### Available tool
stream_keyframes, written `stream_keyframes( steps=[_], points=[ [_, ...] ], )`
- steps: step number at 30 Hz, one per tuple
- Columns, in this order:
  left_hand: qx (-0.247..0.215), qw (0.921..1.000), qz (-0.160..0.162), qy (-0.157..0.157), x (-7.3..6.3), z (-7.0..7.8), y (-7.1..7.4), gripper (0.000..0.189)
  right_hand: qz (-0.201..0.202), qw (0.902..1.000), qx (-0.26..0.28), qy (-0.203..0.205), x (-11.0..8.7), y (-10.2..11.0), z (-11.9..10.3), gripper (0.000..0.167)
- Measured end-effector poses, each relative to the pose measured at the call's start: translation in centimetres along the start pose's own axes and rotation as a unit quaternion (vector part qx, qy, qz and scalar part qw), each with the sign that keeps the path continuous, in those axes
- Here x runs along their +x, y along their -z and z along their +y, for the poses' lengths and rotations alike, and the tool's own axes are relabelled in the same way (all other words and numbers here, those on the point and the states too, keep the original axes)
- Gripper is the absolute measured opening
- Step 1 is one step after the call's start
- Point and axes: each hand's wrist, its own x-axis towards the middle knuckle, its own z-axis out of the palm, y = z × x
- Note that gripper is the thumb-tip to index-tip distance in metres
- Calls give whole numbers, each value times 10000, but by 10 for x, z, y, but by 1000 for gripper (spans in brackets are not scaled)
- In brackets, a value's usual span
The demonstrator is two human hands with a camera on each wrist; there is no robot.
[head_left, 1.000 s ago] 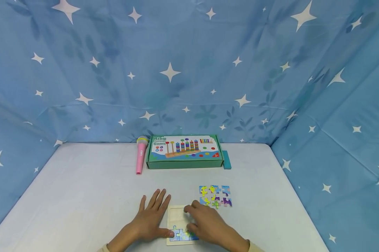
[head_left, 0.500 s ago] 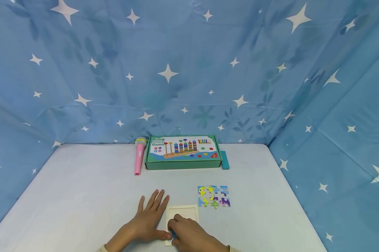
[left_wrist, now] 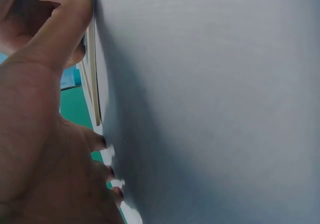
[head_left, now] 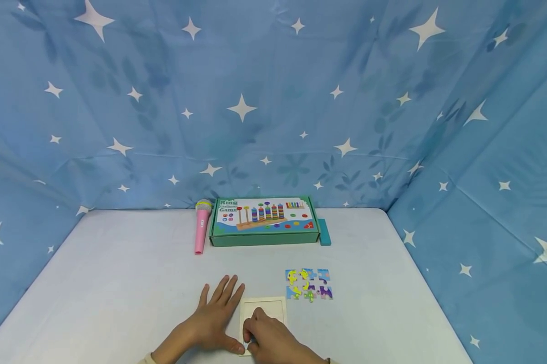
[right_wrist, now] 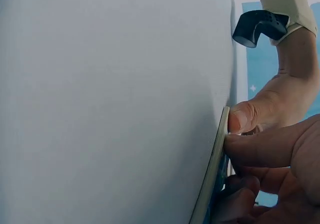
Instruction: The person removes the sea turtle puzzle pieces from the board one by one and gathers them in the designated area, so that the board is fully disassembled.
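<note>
A shallow wooden puzzle tray (head_left: 264, 300) lies near the front of the table. My left hand (head_left: 213, 323) is spread along its left side, palm down, with the thumb on the tray's lower left edge. Over the lower part of the tray, my right hand (head_left: 273, 337) has its fingers curled and pinches a blue puzzle piece (right_wrist: 220, 178) there, mostly covered by the fingers. The row of pieces at the tray's bottom is largely hidden by this hand. Just right of the tray's top corner, several loose jigsaw pieces (head_left: 325, 292) form a small block.
At the back of the table stands a green Ring Challenge Game box (head_left: 264, 238). A pink toy microphone (head_left: 201, 230) lies to its left and a teal block (head_left: 324, 232) to its right. A blue star-patterned curtain (head_left: 273, 131) rises behind the table.
My right hand has moved left and down across the tray, from the right side of the piece row to its left end. My left hand has stayed in place.
</note>
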Motion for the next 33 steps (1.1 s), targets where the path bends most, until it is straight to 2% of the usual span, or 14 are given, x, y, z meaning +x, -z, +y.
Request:
stream_keyframes(
  steps=[6, 15, 23, 30, 33],
  points=[
    [-4, 10000, -25, 43, 0, 2, 1, 132, 84, 9997, 43, -246, 0, -2, 2, 24],
    [15, 10000, -61, 66, -1, 3, 2, 132, -56, 9997, 53, -220, 1, -1, 1, 22],
    [26, 10000, -18, 53, 0, 2, 1, 133, -6, 9997, -44, -228, 3, -1, 0, 26],
    [3, 10000, -20, 68, 1, 1, 1, 133, 123, 9986, 497, -110, 1, -2, 4, 34],
    [27, 10000, -34, 76, 1, 0, 0, 133, 240, 9956, 904, 25, 0, -3, 7, 33]
  ],
)
